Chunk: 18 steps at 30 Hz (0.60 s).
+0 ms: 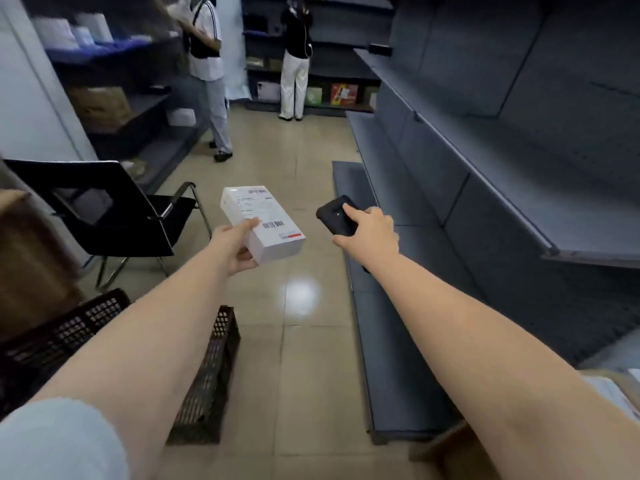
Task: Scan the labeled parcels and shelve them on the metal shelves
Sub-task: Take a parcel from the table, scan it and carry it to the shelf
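My left hand (pixel 239 245) grips a white parcel (pixel 266 216) from below, thumb on its top face. The parcel's shipping label with barcodes faces up. My right hand (pixel 369 228) holds a black handheld scanner (pixel 332 211) a little to the right of the parcel, index finger laid on its top. The scanner's front end points left toward the parcel. Grey metal shelves (pixel 485 161) run along the right side, their boards bare where I see them.
A black mesh crate (pixel 207 375) stands on the floor at lower left, beside a black chair (pixel 114 216). A brown carton (pixel 24 258) sits at far left. Two people (pixel 207 64) stand by the far shelves, which hold several boxes. Tiled floor runs down the aisle.
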Each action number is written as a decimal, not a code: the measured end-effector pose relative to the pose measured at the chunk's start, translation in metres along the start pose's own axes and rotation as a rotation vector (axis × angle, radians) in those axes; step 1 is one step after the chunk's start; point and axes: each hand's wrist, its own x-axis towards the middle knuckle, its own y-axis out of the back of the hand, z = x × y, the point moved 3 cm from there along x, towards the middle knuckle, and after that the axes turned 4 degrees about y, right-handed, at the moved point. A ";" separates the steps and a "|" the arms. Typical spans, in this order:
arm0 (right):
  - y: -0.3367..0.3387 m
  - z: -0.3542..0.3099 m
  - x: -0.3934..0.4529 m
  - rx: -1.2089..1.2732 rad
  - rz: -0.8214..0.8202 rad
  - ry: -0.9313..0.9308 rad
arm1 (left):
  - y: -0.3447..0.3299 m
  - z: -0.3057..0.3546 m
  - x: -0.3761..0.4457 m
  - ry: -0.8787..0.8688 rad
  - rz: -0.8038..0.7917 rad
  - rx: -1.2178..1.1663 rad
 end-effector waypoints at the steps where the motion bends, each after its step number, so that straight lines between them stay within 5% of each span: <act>1: -0.003 -0.007 0.023 -0.006 0.008 0.008 | 0.002 0.016 0.018 -0.002 -0.005 -0.013; 18: 0.015 -0.013 0.533 0.008 0.195 0.076 | -0.201 0.347 0.372 -0.261 -0.090 -0.025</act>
